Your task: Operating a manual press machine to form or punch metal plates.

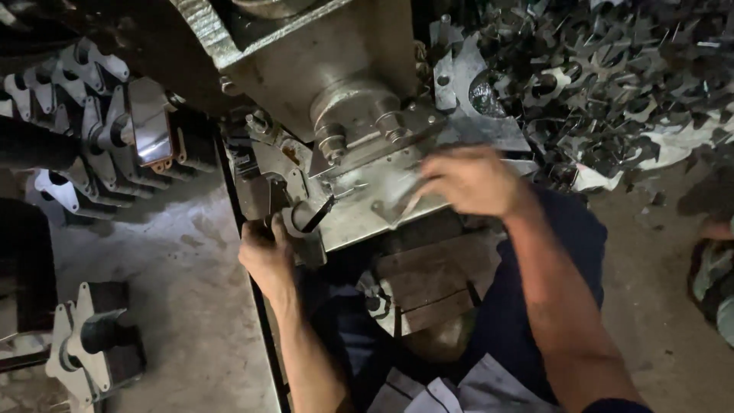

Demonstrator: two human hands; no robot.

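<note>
A grey metal press machine (336, 69) fills the upper middle, with a worn flat bed plate (359, 214) below its round ram. My left hand (264, 252) grips a dark lever or handle at the bed's left front corner. My right hand (470, 182), blurred by motion, is over the right side of the bed plate, its fingers pinching a thin flat metal piece (409, 197) that is hard to make out.
A large heap of dark stamped metal parts (612, 76) lies at the upper right. A row of stacked grey flanged parts (84, 115) runs along the left, with one more (88, 344) at the lower left. Concrete floor (183, 283) lies on the left. Another person's foot (715, 268) shows at the right edge.
</note>
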